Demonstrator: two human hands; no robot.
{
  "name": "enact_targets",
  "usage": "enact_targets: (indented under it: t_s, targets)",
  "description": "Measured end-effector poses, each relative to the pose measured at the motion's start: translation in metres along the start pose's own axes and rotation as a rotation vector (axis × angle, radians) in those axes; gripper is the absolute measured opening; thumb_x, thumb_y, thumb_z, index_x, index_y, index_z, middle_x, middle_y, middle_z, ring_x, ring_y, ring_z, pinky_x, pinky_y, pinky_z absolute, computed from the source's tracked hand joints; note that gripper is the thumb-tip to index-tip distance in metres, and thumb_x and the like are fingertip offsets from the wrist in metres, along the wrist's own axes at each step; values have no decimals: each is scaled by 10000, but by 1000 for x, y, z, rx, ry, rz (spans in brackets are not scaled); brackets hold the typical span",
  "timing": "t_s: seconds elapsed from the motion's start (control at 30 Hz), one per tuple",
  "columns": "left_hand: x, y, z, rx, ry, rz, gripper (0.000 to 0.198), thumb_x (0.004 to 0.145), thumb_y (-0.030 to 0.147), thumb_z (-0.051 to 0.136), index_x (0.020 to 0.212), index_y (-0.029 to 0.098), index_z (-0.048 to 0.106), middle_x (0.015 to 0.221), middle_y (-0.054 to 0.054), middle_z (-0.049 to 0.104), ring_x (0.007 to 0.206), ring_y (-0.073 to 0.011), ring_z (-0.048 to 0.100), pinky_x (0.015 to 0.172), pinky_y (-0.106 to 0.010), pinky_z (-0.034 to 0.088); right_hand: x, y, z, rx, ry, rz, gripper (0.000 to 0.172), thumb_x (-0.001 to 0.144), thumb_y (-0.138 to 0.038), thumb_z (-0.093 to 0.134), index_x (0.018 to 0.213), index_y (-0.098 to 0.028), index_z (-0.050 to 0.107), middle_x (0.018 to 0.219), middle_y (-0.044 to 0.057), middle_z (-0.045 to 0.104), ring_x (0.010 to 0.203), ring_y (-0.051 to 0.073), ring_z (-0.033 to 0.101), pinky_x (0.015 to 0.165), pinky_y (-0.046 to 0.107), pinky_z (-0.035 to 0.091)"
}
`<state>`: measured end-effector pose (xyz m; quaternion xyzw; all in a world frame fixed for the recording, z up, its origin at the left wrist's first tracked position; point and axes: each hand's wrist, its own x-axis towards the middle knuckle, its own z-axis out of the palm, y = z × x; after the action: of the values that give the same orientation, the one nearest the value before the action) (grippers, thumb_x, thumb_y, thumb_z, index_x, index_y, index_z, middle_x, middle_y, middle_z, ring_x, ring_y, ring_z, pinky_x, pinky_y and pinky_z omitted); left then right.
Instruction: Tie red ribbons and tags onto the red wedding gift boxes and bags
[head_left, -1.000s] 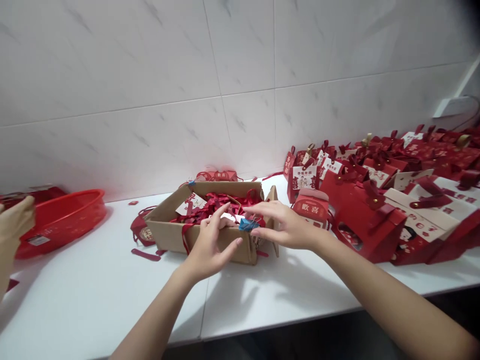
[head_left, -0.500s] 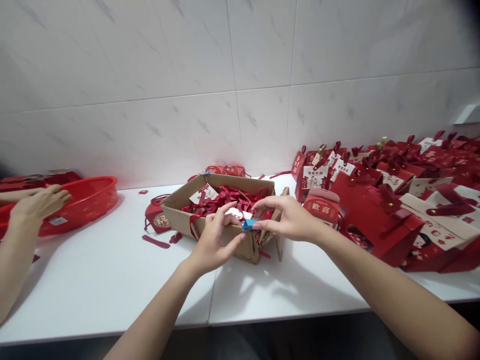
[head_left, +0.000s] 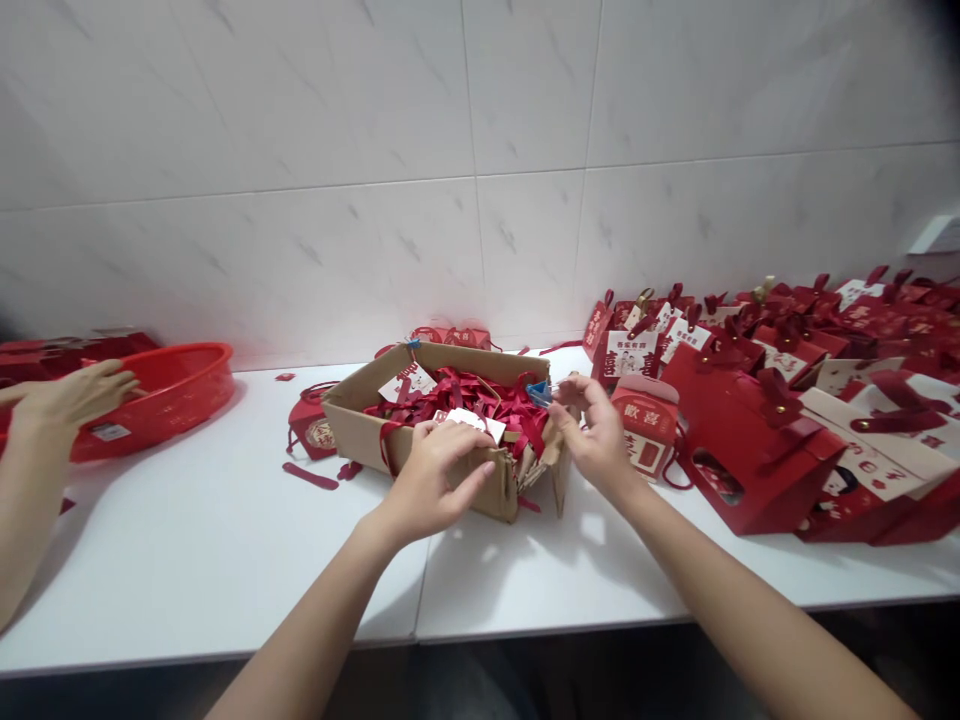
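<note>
My left hand (head_left: 427, 490) is open at the front rim of the cardboard box (head_left: 442, 470). Its thumb stands apart from the fingers, and the fingertips are near a white printed card (head_left: 472, 423). My right hand (head_left: 592, 425) is at the box's right end, thumb and index finger pinched near a small crumpled blue piece (head_left: 538, 393), which seems to be held at the fingertips. What the blue piece is I cannot make out. Dark red ribbons (head_left: 457, 390) fill the box, and another white card (head_left: 407, 385) lies on them.
Red gift boxes (head_left: 750, 440) with ribbon handles crowd the right side. One small red box (head_left: 645, 415) stands beside my right hand, another (head_left: 311, 420) left of the carton. A co-worker's hand (head_left: 82, 395) is over a red plastic basin (head_left: 187, 385). A tiled wall (head_left: 337, 270) rises behind.
My right hand has moved right and slightly up, away from my left hand, and the blue piece has moved with it. My left hand has stayed nearly in place.
</note>
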<state>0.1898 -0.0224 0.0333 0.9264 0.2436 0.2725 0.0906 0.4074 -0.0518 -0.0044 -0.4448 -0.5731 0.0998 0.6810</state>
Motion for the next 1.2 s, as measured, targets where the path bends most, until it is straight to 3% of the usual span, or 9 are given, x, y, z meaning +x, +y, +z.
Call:
enact_targets:
  t_s: [0.1,0.27,0.63,0.73,0.87,1.03,1.2]
  targets:
    - [0,2,3,29,6,22,100,889,246,474,955,233,548,948,-2,633,947,-204,520,857,-389,251,-3,11,21,-60,22,-36,270,866,-385,535,1056,-204,473,907,53,542,734,167,545,666,330,473]
    - [-1,1,14,64,21,41,113,885,207,439,966,219,517,903,-19,607,917,-206,481,858,-407,231,6,10,45,-40,43,-62,268,879,-397,513,1060,-204,472,929,54,530,777,170,538,716,329,467]
    - [-2,-1,27,134,123,43,164,888,253,405,972,226,543,895,-32,607,864,-213,472,859,-411,224,7,7,57,24,34,2,283,884,-416,501,1059,-196,469,935,51,530,779,154,534,716,291,451]
    - [-1,-3,33,148,170,49,212,859,399,495,969,229,557,938,-38,618,868,-219,485,877,-416,220,6,5,59,36,56,9,273,882,-418,500,1043,-199,472,934,48,524,825,160,538,734,285,449]
    - [3,-3,46,243,296,24,522,650,691,626,858,214,581,887,-47,634,848,-240,503,895,-421,228,5,4,59,40,66,31,280,874,-440,498,1022,-204,466,927,48,527,839,165,542,739,284,454]
    - [9,-3,58,324,465,5,587,599,768,585,735,199,553,751,-39,603,780,-226,485,857,-397,280,5,3,59,68,61,47,289,869,-448,498,1024,-209,452,941,52,517,879,167,536,796,292,460]
    - [11,-4,61,314,491,-15,571,588,763,602,709,207,549,721,-27,583,769,-223,481,854,-403,295,5,3,59,108,76,46,277,871,-439,497,1021,-214,434,964,53,502,880,154,535,806,278,463]
